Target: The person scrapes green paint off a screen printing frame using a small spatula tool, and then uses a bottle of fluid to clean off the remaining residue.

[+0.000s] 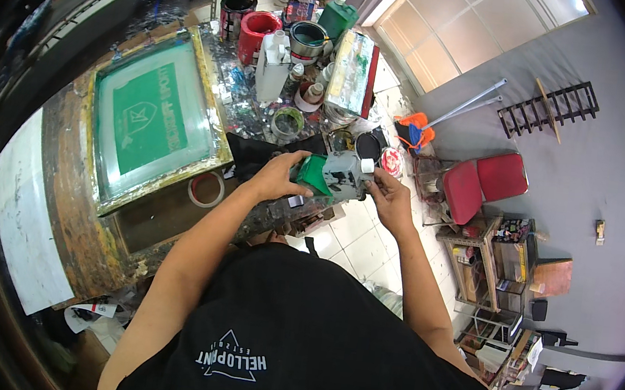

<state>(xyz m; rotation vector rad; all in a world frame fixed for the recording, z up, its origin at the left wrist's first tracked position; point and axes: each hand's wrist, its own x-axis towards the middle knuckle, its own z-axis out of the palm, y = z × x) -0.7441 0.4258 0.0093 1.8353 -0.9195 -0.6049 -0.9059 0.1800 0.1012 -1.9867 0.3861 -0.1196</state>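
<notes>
Between my hands, a greyish plastic jug (343, 175) with dark stains and a white cap lies on its side above the table's edge. Its left end shows a bright green, ink-like surface (315, 174); whether this is a separate container I cannot tell. My left hand (281, 177) is closed on that green end, thumb below and fingers on top. At the capped end, my right hand (390, 202) grips the jug with its fingers bent. To the left, a framed printing screen (150, 113) with a green stencil area rests on the worn table.
Paint cans (309, 41), a red tub (258, 35), a white jug (273, 65) and a green jug (339, 16) crowd the table's back. A tape roll (206, 190) lies beside the screen. Rightward stand a red chair (477, 183), an orange dustpan (416, 130) and a shelf (477, 258).
</notes>
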